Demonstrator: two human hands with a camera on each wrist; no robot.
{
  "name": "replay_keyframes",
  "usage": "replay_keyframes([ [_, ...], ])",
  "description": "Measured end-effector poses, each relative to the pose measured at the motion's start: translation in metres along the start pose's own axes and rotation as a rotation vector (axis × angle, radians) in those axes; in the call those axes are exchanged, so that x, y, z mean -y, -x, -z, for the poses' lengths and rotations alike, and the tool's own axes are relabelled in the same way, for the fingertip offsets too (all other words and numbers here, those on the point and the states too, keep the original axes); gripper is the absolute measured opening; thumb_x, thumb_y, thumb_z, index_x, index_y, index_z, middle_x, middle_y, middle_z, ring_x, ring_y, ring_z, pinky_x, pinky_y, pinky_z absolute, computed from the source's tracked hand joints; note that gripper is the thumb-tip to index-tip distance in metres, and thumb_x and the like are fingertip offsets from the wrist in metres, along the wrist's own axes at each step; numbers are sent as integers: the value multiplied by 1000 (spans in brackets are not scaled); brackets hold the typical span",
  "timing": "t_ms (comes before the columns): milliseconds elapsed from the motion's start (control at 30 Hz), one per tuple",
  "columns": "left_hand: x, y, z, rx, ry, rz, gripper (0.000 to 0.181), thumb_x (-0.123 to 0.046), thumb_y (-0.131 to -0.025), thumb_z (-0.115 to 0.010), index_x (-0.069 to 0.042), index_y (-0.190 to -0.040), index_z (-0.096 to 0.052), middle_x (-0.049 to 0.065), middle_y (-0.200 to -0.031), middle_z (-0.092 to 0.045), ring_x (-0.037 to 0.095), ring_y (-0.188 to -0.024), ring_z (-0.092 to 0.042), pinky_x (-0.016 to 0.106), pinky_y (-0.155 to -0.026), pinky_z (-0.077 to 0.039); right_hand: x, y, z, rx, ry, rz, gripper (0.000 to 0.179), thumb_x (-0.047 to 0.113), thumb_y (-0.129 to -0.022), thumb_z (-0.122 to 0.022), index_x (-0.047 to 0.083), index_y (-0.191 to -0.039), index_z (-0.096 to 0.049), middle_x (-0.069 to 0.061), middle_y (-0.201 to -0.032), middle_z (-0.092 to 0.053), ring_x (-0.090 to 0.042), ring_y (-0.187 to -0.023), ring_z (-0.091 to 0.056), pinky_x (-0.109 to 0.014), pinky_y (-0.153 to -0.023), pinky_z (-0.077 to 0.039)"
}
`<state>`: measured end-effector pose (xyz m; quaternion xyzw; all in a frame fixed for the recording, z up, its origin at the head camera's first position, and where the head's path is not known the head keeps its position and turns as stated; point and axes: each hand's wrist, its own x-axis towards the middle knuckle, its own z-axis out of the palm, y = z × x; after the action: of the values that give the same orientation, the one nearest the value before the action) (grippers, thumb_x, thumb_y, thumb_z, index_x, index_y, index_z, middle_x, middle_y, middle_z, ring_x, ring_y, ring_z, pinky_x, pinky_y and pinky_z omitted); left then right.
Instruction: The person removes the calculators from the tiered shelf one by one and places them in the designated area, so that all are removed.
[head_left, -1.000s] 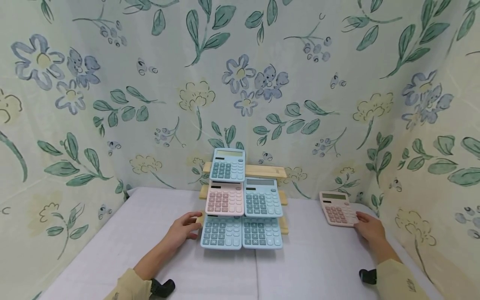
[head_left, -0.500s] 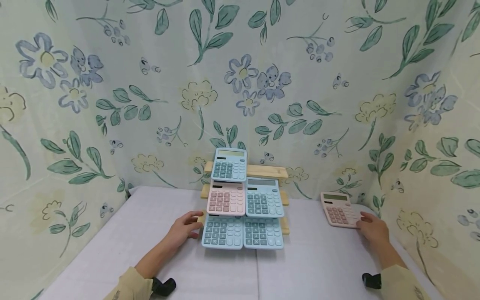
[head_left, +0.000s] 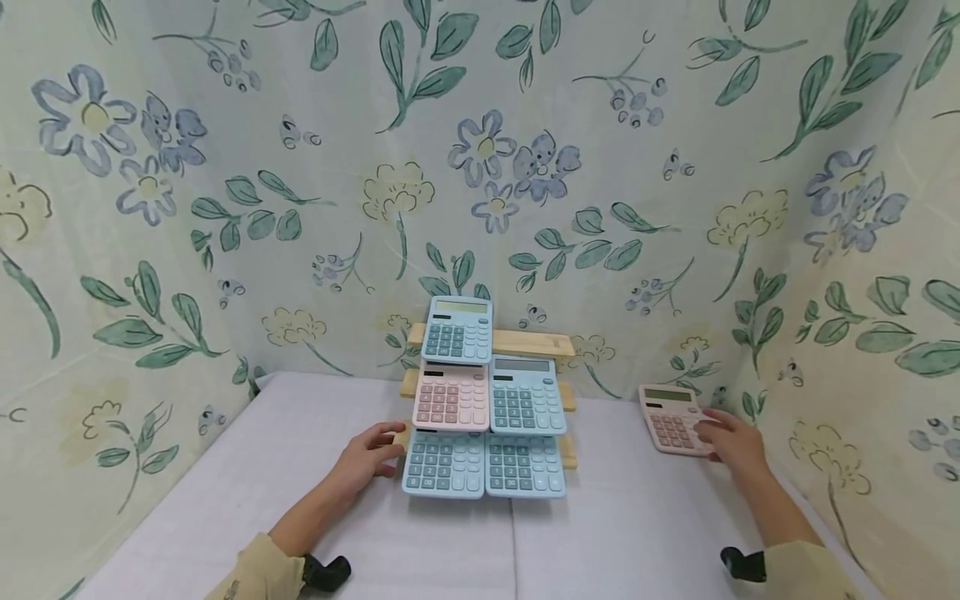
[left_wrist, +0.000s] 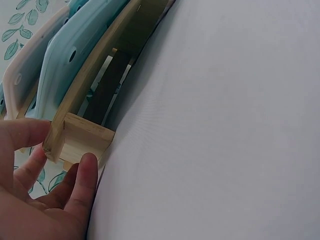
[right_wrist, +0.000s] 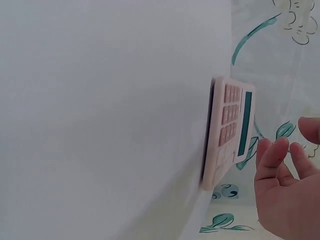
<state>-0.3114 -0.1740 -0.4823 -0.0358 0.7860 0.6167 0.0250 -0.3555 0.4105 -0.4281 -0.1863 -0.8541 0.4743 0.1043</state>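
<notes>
In the head view my left hand [head_left: 367,457] is at the left end of a tiered wooden rack [head_left: 532,342]. The left wrist view shows its fingers and thumb curled about the corner of the rack's lower rail [left_wrist: 82,137]. Blue calculators [head_left: 458,329] and one pink calculator [head_left: 451,397] lean on the rack in three tiers. At the right, another pink calculator [head_left: 672,421] lies on the table. My right hand [head_left: 735,446] hovers over its right edge, fingers loosely bent. In the right wrist view a gap shows between that hand [right_wrist: 285,190] and the pink calculator [right_wrist: 230,132].
A white cloth [head_left: 600,517] covers the table, with a seam down its middle. Floral curtains [head_left: 337,167] hang behind and along both sides. The right one stands close to my right forearm.
My right hand first drew slightly right from the pink calculator's edge, then came back left and up over it. The calculator, the rack and my left hand look unmoved.
</notes>
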Motion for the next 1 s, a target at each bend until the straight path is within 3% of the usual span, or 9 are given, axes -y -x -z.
replay_keyframes([
  [100, -1, -1, 1, -2, 1, -4, 43, -21, -96, -65, -15, -138, -58, 19, -141, -53, 25, -105, -63, 35, -80, -59, 10, 9, -3, 46, -68, 18, 60, 26, -101, -57, 7, -154, -38, -25, -142, -53, -16, -97, -63, -26, -65, -55],
  [200, 0, -1, 1, -5, 0, -8, 44, -22, -95, -65, -14, -138, -58, 19, -141, -53, 25, -106, -63, 35, -81, -59, 19, 15, -4, 112, -157, 35, 63, 29, -100, -61, 7, -155, -38, -8, -122, -65, -4, -87, -63, -27, -72, -56],
  [300, 2, -1, 1, -7, 0, -6, 43, -22, -95, -65, -15, -138, -58, 19, -139, -54, 25, -105, -62, 35, -81, -59, 27, 23, -4, 201, -241, 48, 70, 32, -99, -65, 7, -156, -35, 13, -106, -62, -2, -89, -62, -29, -80, -56],
  [367, 3, -1, 0, -7, 2, -8, 43, -22, -95, -65, -14, -138, -58, 18, -137, -56, 24, -104, -62, 35, -80, -59, 34, 28, -4, 254, -268, 54, 71, 34, -98, -66, 9, -156, -35, 20, -102, -58, -3, -93, -60, -29, -82, -55],
  [533, 3, -2, 0, -10, 8, -14, 43, -22, -96, -65, -15, -137, -59, 17, -133, -57, 24, -101, -63, 34, -79, -59, 52, 41, -7, 314, -316, 90, 58, 33, -98, -65, 17, -151, -46, 21, -103, -61, -3, -94, -62, -24, -76, -53],
  [733, 3, -2, 0, -8, 4, -15, 42, -24, -96, -64, -16, -137, -59, 15, -133, -58, 23, -100, -62, 34, -79, -58, 71, 54, -14, 350, -310, 182, 59, 31, -101, -62, 9, -152, -42, 18, -111, -67, -3, -95, -66, -26, -77, -56],
  [1000, 4, -2, -1, -5, -10, -14, 43, -25, -96, -65, -16, -138, -58, 14, -135, -57, 22, -103, -62, 34, -81, -58, 90, 68, -24, 418, -362, 199, 61, 30, -100, -63, 5, -151, -41, 18, -105, -69, -8, -97, -68, -23, -73, -56],
])
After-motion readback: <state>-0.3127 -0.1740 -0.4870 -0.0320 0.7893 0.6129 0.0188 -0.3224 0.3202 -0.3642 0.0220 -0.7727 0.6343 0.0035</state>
